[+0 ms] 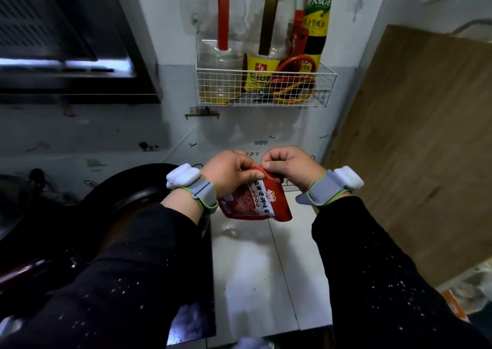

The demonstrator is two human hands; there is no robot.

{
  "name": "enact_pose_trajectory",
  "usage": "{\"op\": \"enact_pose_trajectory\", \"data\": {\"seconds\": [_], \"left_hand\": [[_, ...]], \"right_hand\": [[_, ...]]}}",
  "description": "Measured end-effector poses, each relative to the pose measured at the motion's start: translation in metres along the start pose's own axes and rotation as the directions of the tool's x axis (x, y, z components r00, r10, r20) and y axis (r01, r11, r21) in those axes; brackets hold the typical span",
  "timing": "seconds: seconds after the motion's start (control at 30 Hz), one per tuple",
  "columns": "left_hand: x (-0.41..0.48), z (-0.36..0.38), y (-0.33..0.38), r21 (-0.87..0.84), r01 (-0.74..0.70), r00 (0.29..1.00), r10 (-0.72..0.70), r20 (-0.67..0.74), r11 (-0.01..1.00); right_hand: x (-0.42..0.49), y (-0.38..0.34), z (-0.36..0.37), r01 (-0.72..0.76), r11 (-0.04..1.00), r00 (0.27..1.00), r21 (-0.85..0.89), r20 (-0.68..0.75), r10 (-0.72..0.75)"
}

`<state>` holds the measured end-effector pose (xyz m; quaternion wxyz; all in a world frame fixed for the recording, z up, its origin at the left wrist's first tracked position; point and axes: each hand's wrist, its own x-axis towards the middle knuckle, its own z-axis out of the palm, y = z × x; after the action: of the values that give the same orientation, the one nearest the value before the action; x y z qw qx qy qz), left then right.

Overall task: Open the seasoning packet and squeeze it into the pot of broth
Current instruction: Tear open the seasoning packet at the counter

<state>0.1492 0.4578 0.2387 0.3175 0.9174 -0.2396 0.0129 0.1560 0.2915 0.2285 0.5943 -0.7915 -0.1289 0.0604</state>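
A red seasoning packet (255,201) with white print hangs in the air above the white counter, held by its top edge. My left hand (229,171) pinches the top left of the packet. My right hand (287,166) pinches the top right corner, thumb and fingers pressed together on it. Whether the top is torn I cannot tell, as the fingers hide it. The dark pot (133,186) stands to the left, just below my left wrist; its inside is dark and partly hidden by my left sleeve.
A white wire basket (266,87) with oil and sauce bottles hangs on the wall above my hands. A range hood (66,42) sits at upper left. A wooden board (415,141) leans at the right. The white counter (266,268) lies below the packet.
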Motion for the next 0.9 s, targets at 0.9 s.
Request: {"op": "enact_pose_trajectory", "data": {"seconds": [0.9], "left_hand": [[-0.005, -0.014, 0.008, 0.279, -0.132, 0.989, 0.146, -0.029, 0.951]], "right_hand": [[-0.005, -0.04, 0.007, 0.109, 0.65, 0.994, -0.752, 0.088, -0.065]]}}
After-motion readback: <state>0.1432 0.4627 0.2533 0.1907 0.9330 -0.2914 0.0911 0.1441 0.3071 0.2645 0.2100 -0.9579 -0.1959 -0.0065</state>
